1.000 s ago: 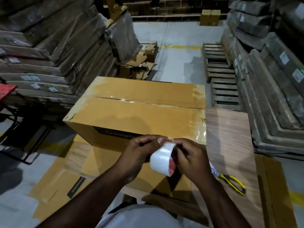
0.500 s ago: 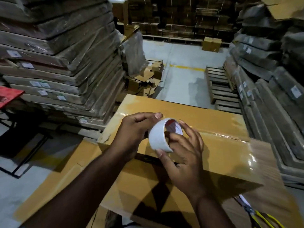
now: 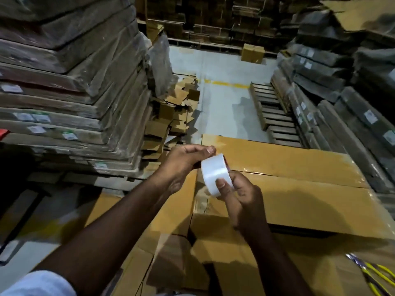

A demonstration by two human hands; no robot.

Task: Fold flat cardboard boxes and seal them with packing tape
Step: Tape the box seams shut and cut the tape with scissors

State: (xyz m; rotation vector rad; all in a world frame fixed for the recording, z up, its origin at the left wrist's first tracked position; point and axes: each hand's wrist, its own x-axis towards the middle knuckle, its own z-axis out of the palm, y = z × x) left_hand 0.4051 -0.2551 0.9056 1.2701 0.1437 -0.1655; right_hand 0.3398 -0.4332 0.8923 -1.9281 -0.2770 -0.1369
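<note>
Since the earlier frame the tape roll [image 3: 216, 175] has turned its white outside to the camera, at frame centre over the sealed box [image 3: 299, 189]. Left hand [image 3: 181, 165] grips its upper edge; right hand [image 3: 241, 197] pinches it from below, thumb on top.

Tall stacks of plastic-wrapped flat bundles [image 3: 70, 86], marked with small white labels, are piled on the left. More wrapped stacks [image 3: 333, 82] are ranged along the right. Loose cardboard scraps [image 3: 173, 116] are heaped on the grey floor [image 3: 222, 107], which is crossed by a yellow line [image 3: 226, 82]. Wooden pallets [image 3: 275, 116] are laid beside the right stacks. A yellow-handled tool [image 3: 376, 276] is seen at the lower right. A small brown carton [image 3: 252, 53] is set far back.
</note>
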